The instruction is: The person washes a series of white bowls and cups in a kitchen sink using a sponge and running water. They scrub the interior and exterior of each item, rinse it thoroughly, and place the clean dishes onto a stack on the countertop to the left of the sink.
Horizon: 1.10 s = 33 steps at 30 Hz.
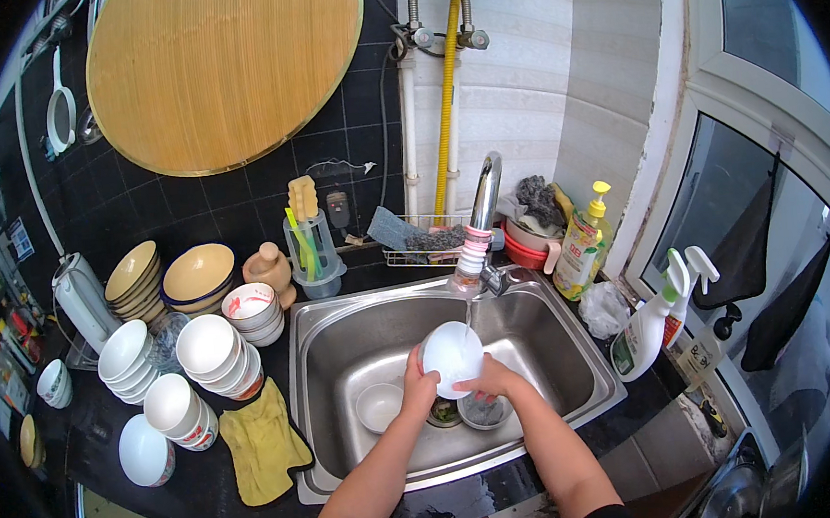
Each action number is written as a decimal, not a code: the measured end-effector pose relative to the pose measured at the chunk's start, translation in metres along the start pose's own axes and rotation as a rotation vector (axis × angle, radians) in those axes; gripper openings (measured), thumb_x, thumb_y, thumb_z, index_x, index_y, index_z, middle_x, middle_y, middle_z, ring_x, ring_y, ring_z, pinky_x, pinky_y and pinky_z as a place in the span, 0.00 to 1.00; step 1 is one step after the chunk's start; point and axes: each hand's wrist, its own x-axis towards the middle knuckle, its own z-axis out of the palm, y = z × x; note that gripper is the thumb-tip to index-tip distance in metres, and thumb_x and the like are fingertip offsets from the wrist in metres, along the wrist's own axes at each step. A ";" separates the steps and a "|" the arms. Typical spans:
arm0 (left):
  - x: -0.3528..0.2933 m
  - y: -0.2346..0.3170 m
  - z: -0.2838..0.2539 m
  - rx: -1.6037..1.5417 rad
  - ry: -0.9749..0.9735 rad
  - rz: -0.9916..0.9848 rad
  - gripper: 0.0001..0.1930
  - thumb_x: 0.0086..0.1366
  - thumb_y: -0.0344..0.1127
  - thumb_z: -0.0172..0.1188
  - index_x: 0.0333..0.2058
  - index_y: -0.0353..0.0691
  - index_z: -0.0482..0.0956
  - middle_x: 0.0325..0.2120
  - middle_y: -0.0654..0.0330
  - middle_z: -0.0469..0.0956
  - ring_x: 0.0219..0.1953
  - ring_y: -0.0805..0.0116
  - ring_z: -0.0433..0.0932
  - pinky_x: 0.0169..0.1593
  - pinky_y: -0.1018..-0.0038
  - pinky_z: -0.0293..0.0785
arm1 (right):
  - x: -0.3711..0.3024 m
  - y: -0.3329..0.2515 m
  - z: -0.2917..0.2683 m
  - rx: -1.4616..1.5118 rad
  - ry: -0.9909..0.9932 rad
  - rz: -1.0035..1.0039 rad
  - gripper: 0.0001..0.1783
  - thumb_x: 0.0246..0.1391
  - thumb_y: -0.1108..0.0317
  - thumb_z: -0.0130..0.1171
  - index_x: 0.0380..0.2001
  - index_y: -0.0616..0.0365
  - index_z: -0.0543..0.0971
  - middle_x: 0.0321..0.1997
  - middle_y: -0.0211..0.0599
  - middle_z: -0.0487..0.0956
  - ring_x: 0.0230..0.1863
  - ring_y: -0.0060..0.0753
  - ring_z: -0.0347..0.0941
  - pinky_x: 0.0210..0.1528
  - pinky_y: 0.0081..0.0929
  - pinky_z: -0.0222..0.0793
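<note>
Grip, left: your left hand (418,382) is closed on the left rim of a white bowl (452,357), fingers curled round its edge.
Grip, right: your right hand (494,380) clasps the same bowl from below and right, thumb along the rim.
Bowl: tilted with its opening toward you, held above the steel sink (344,346), right under the tap (482,208) and its thin stream of water.
Arms: both forearms rise from the lower edge and meet over the basin.
Sink: 1 small white bowl (379,406) lies on the basin floor, left of your hands; 2 more dishes sit beneath them.
Counter: dark counter (91,445) on your left carries stacks of white bowls (212,352) and a yellow cloth (262,443) just beside the sink.
Room: round wooden board (219,71) on black wall tiles; a soap bottle (581,243) and a spray bottle (647,325) stand on the right by the window.
</note>
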 end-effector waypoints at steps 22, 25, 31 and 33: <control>0.001 -0.001 -0.012 -0.287 -0.208 -0.925 0.32 0.53 0.48 0.46 0.52 0.32 0.54 0.45 0.43 0.63 0.42 0.48 0.70 0.41 0.54 0.72 | 0.016 0.027 -0.018 0.230 -0.101 0.316 0.20 0.49 0.62 0.46 0.31 0.74 0.71 0.21 0.46 0.76 0.15 0.34 0.73 0.15 0.25 0.70; -0.003 0.007 -0.004 -0.079 -0.149 -0.677 0.29 0.52 0.44 0.47 0.52 0.37 0.58 0.42 0.48 0.66 0.39 0.54 0.71 0.37 0.61 0.74 | 0.018 0.032 -0.013 0.206 -0.130 0.274 0.17 0.47 0.66 0.49 0.35 0.73 0.70 0.26 0.47 0.76 0.17 0.36 0.74 0.16 0.25 0.72; -0.004 0.001 0.001 0.266 -0.206 0.091 0.30 0.45 0.21 0.45 0.52 0.40 0.61 0.41 0.55 0.68 0.39 0.68 0.70 0.40 0.78 0.69 | 0.027 0.037 -0.012 0.459 0.034 0.095 0.17 0.46 0.70 0.54 0.39 0.68 0.70 0.32 0.44 0.74 0.23 0.37 0.73 0.18 0.31 0.75; -0.007 0.011 0.006 0.367 -0.273 0.232 0.35 0.42 0.16 0.45 0.54 0.44 0.60 0.41 0.57 0.68 0.43 0.66 0.67 0.48 0.80 0.61 | 0.033 0.044 -0.013 0.581 0.118 0.055 0.15 0.48 0.70 0.54 0.39 0.66 0.70 0.32 0.41 0.74 0.26 0.34 0.73 0.20 0.31 0.76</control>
